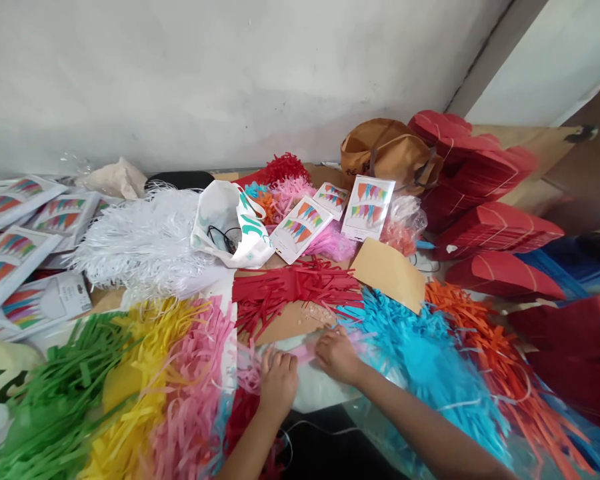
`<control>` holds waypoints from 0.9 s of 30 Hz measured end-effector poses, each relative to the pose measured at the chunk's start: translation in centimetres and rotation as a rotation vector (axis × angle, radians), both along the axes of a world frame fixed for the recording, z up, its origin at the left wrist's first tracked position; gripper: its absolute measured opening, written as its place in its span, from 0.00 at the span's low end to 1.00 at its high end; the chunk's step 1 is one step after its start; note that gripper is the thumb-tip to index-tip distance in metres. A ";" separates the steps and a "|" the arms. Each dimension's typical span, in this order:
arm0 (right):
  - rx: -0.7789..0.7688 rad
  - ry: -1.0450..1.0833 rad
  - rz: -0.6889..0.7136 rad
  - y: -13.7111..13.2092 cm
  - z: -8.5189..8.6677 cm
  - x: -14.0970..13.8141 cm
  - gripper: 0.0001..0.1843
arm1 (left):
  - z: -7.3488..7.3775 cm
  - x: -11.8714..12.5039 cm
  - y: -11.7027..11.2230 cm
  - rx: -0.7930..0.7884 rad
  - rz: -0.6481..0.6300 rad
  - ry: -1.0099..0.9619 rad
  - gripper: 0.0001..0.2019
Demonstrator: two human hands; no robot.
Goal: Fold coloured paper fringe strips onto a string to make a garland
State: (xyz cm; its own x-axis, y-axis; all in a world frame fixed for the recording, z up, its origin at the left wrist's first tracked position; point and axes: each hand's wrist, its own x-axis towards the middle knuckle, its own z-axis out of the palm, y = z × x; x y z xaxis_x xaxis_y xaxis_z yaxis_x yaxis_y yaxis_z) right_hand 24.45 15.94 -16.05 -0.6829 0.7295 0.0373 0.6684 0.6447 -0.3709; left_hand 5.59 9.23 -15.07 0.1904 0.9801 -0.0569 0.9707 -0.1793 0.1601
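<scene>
A pink tissue-paper tassel (304, 351) stretches between my two hands, low in the middle of the view. My left hand (279, 379) is closed on its left part, with fringe strips fanning out beyond the fingers. My right hand (337, 355) has its fingers curled on the right part, and pale pink strips show past it. Under both hands lies a pale plastic-covered surface (325, 395). Just beyond them are red fringed tassels (297, 287) on brown cardboard. The fingertips are partly hidden.
Green (70, 380), yellow (145, 360) and pink fringe piles (195, 393) lie left; blue (425, 360) and orange ones (475, 347) lie right. Behind are white fringe (140, 240), a white bag (255, 233), printed packets (367, 207) and a brown bag (385, 150). Red paper stacks (500, 230) stand right.
</scene>
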 end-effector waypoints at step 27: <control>-0.228 -0.150 -0.177 3.2 -0.4 0.0 0.13 | -0.4 -2.8 2.6 -0.150 0.204 -0.089 0.16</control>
